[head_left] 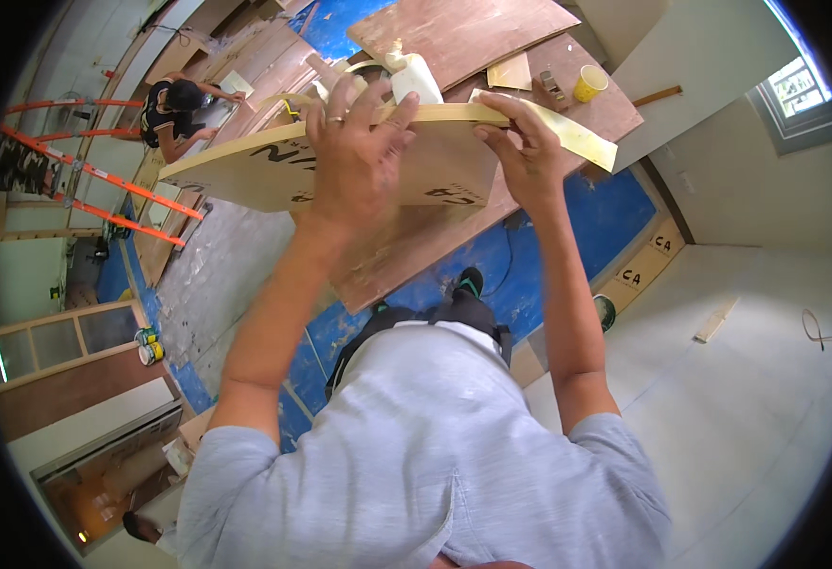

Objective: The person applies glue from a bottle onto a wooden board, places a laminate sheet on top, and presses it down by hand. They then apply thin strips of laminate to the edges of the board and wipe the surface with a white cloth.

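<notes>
A curved wooden panel point(406, 171) with dark lettering on its face stands on edge before me, its pale edge band point(444, 113) facing up. My left hand point(354, 156) lies against the panel with fingers spread over the top edge, slightly blurred. At the panel's right end, my right hand point(528, 156) pinches the edge between thumb and fingers. Behind that hand a pale yellow strip point(582, 142) runs off to the right; whether it joins the edge band I cannot tell. Beneath lies a reddish plywood worktop point(387, 261).
A white plastic bottle point(414, 78), a yellow cup point(590, 83) and a plywood sheet point(463, 33) are on the worktop. An orange ladder point(103, 175) stands left, near a crouching person point(174, 109). Blue sheeting point(577, 232) covers floor around my feet. Paint cans point(149, 347) stand lower left.
</notes>
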Demonstrator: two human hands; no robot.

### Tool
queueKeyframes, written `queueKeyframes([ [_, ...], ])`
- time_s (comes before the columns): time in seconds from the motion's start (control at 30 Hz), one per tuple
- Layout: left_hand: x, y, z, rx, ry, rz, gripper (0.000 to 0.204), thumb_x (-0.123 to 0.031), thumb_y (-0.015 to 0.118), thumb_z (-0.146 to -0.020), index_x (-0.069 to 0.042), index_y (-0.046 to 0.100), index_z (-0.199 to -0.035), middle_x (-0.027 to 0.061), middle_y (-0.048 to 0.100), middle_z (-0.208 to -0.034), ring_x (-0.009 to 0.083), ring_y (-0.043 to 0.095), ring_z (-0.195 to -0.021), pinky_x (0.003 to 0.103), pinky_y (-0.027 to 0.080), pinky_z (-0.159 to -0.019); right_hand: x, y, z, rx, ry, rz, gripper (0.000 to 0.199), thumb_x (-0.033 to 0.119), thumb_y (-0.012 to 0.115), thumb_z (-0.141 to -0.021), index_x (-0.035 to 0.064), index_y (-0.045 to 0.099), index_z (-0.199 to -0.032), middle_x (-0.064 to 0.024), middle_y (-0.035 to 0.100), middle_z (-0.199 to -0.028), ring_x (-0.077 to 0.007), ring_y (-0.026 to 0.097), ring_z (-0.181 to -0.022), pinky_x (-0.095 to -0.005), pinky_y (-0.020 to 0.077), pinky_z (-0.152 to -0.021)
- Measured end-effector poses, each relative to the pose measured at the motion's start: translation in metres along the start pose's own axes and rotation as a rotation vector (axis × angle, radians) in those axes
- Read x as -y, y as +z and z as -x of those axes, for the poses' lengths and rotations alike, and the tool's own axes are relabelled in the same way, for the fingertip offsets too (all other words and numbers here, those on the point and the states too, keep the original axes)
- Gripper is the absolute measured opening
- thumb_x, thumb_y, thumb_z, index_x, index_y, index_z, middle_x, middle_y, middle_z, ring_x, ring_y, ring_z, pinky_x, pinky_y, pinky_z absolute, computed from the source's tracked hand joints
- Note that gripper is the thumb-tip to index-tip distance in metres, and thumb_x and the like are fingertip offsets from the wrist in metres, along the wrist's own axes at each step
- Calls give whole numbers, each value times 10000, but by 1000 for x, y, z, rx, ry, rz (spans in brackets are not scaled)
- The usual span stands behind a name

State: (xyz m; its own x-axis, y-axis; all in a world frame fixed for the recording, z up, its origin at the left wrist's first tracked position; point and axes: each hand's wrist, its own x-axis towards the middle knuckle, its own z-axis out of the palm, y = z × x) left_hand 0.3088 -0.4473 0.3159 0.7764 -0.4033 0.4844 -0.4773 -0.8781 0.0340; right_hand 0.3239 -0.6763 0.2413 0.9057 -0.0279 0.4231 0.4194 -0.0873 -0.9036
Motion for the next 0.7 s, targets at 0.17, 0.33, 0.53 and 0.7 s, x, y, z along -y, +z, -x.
queueKeyframes([
  [0.17,41,16,-28,84,-63,693,256,-78,744,-927,-42,762,-1180,96,770,-1107,187,714,-1012,316,540,-897,6,24,-7,-167,-124,-111,311,-35,701,-913,67,719,-1206,-67,702,-1254,-153,656,-1057,-282,515,-887],
  [0.33,46,21,-33,118,-191,817,148,-58,753,-921,2,769,-1055,59,787,-1026,123,710,-873,264,561,-792,-13,34,-18,-230,-246,-38,167,-18,703,-913,38,730,-1068,-65,707,-1144,-170,655,-1009,-283,513,-861],
  [0.53,59,41,-39,-181,126,448,106,-113,777,-891,-36,782,-964,39,780,-855,127,709,-760,274,554,-727,-44,43,-36,-317,-323,-26,107,54,713,-968,49,744,-1071,-6,714,-986,-93,633,-886,-243,501,-814],
  [0.7,93,15,-22,-261,235,237,87,-157,707,-835,-79,743,-849,152,712,-874,351,687,-876,504,524,-793,-37,34,-38,-275,-163,-173,104,80,701,-994,53,765,-1072,23,721,-980,-51,616,-887,-216,494,-788],
])
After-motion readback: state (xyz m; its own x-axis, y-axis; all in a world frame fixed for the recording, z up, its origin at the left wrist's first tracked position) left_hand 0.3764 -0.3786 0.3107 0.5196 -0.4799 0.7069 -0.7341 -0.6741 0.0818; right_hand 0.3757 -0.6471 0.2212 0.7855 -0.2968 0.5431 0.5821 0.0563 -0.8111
